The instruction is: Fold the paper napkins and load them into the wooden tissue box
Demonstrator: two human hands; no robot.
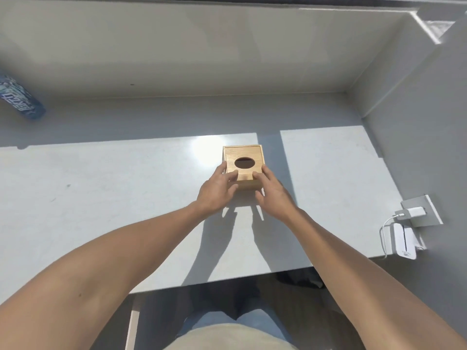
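Box (243,165) upright, oval opening skyward

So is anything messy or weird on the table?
Nothing is spilled or broken. The wooden box sits flat with its lid on, both hands touching it. One oddity: a blue bottle lies on its side at the far left, and no napkins are visible.

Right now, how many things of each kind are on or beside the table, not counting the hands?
Wooden box: 1
Blue can: 1
White charger in the wall socket: 1
White device with a cable: 1
Paper napkins: 0 visible
Total: 4
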